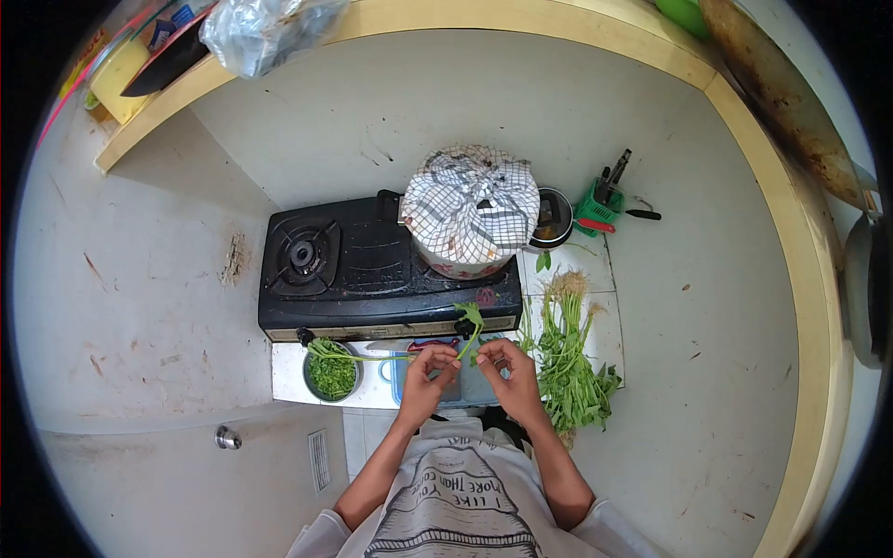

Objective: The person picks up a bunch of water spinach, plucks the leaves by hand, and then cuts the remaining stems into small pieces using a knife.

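A green leafy stem (470, 337) is pinched in the fingers of my left hand (432, 374), and a thin stalk runs left from there toward a bowl. My right hand (507, 374) is closed beside it, with a small green leaf at its fingertips. Under both hands lies a blue-edged cutting board (398, 383). A knife (433, 344) with a red handle rests behind my left hand. The round bowl (355, 383) at the left holds chopped greens (330, 372). To the right lies a pile of leafy greens (567, 363) with roots.
Behind the hands stands a black gas stove (353, 251) bearing a large pot (465, 265) covered with a checked cloth (470, 205). A small pan (555, 219) and a green basket (595, 209) of utensils are at the back right. A wooden shelf edge (521, 35) curves overhead.
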The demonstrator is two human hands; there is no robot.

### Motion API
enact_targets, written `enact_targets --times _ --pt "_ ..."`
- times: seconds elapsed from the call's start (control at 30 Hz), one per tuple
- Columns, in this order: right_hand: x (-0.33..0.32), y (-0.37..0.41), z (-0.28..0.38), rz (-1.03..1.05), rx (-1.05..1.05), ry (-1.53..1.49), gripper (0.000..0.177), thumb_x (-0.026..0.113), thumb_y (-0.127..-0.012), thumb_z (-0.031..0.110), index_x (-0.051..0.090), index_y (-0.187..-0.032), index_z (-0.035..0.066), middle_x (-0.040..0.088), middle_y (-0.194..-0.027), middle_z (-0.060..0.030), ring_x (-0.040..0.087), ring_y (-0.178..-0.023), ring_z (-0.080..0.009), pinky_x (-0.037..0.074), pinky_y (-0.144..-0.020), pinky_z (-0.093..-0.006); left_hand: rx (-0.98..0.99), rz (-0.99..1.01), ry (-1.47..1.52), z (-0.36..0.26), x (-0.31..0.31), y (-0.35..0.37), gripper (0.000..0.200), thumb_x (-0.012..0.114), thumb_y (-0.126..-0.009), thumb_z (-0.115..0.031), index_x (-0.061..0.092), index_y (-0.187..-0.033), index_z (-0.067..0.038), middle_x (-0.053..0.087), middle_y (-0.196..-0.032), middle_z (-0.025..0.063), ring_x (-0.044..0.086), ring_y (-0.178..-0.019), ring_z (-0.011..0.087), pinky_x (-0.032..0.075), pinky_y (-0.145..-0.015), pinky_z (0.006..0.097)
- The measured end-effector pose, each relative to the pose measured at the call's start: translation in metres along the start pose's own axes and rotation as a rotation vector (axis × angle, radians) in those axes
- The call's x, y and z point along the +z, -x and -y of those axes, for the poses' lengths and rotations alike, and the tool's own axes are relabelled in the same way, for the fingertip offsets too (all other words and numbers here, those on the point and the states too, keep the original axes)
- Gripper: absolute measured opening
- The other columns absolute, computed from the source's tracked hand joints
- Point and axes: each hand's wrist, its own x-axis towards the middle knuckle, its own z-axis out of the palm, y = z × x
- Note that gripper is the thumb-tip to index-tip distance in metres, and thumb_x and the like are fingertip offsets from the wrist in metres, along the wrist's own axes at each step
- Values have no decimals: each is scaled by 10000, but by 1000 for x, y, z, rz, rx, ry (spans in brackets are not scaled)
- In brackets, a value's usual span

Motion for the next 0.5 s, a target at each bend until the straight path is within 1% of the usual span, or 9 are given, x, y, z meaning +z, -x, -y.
enact_targets --times 0.13,0.23,0.33,0.43,0.5 --pt "6 -1 26 104 -90 85 120 695 -943 63 667 -1045 5 677 -903 -72 641 -775 -146 497 -701 -289 5 27 39 -5 -5 -2 207 676 -962 -11 663 -1167 7 677 -1025 50 647 -938 115 600 -798 290" --pt "8 0 28 171 -139 254 153 690 -912 56 654 -1058 25 669 -893 -109 686 -787 -258 527 -700 -379 5 5 129 -11 -10 -3 215 690 -963 -27 670 -1173 11 678 -1036 54 648 -940 117 614 -816 298" --pt "7 9 24 193 -46 549 175 677 -905 48 651 -1075 20 662 -932 -133 687 -871 -313 534 -761 -426 3 -20 144 -14 -19 -8 207 701 -961 -35 672 -1161 9 679 -1037 50 643 -936 112 613 -818 300" --pt "18 11 34 -92 -167 491 211 676 -903 41 657 -1112 16 676 -1029 -138 667 -985 -325 521 -830 -438 31 22 92 -21 -29 -11 204 709 -952 -28 675 -1150 4 677 -1030 43 637 -937 109 599 -812 290" --pt "26 9 44 -197 -294 479 240 690 -893 42 665 -1131 20 679 -1099 -136 650 -1032 -317 497 -875 -434 37 56 65 -26 -34 -12 209 718 -943 -22 674 -1147 3 675 -1020 40 633 -939 110 582 -810 283"
